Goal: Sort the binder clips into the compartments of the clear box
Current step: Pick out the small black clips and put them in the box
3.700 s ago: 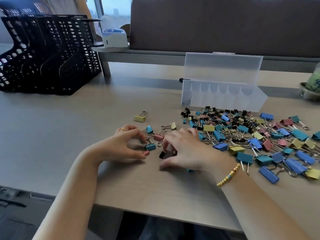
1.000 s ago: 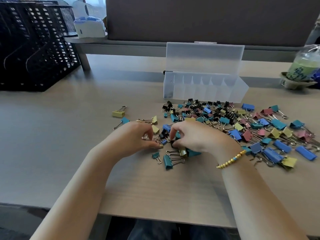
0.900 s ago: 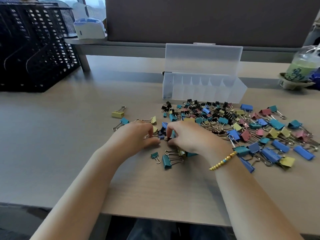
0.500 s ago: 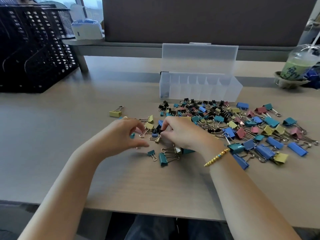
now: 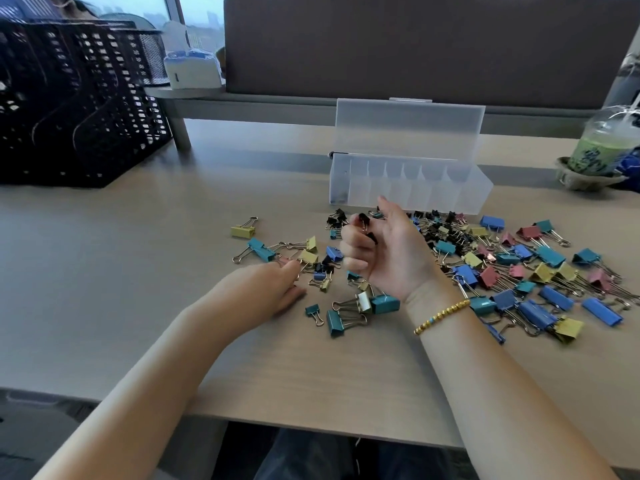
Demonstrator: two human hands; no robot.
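Looking down from the head camera, I see my right hand (image 5: 384, 252) lifted off the bench (image 5: 104, 271), palm turned up, its fingers curled round a few small black binder clips (image 5: 364, 221). My left hand (image 5: 263, 289) lies low on the bench with its fingers stretched toward a yellow clip (image 5: 309, 257) at the near-left edge of the scatter; I cannot tell whether the fingertips pinch anything there. The two hands are apart, the right one higher and nearer the clear box (image 5: 410, 188). That box sits toward the far side of the bench with its lid (image 5: 408, 128) standing upright behind it and its row of compartments facing me; a dark speck shows in the leftmost one, too small to identify. Between the box and my arms lies the heap of binder clips (image 5: 502, 265), blue, teal, yellow, pink and black, spreading to the right, with my raised right hand hiding part of its middle. One yellow clip (image 5: 243, 231) lies on its own to the left. A black mesh file rack (image 5: 76, 98) stands at the far left, a white dispenser (image 5: 192, 71) sits on a low shelf behind, and a cup of green drink (image 5: 599, 147) stands at the far right. A gold bead bracelet (image 5: 441, 317) circles my right wrist.
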